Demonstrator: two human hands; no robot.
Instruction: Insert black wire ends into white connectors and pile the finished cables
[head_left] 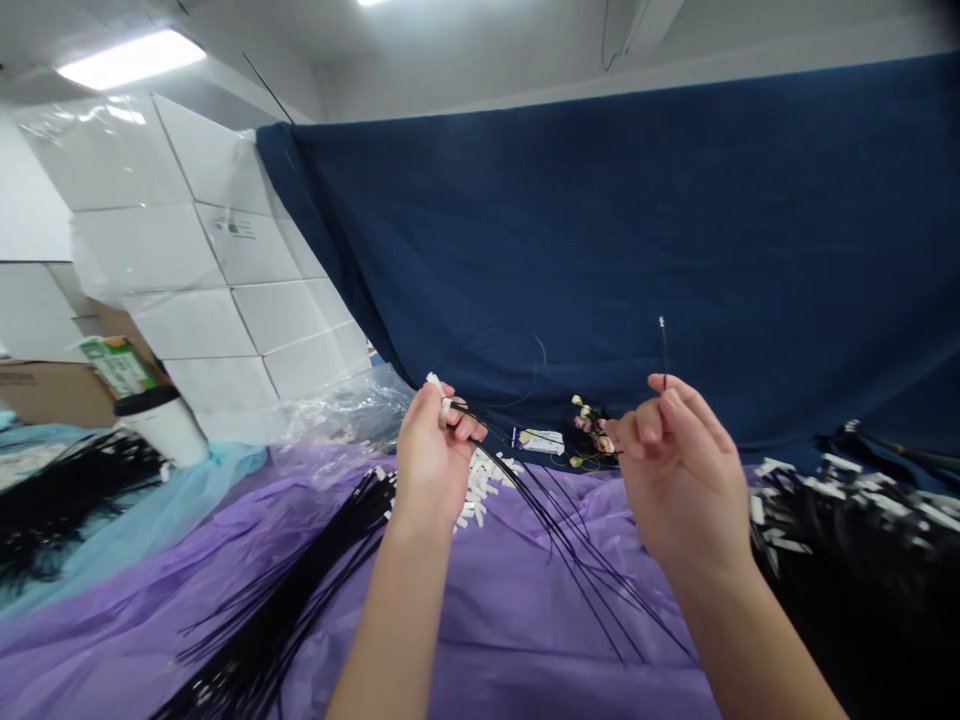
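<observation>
My left hand is closed around several thin black cables, whose lengths trail down to the right over the purple cloth. White plastic pieces stick out at its fingertips. Raised at the right, my right hand pinches a single thin black cable between thumb and finger. That cable's end points upward and carries a small pale tip. Behind my left hand lies a pile of small white plastic pieces. A thick bundle of black cables rests on the cloth to the left.
Many black cables with white ends are heaped at the right. Artificial flowers and a small packet lie by the dark blue curtain. White boxes and a black-lidded white cup stand left.
</observation>
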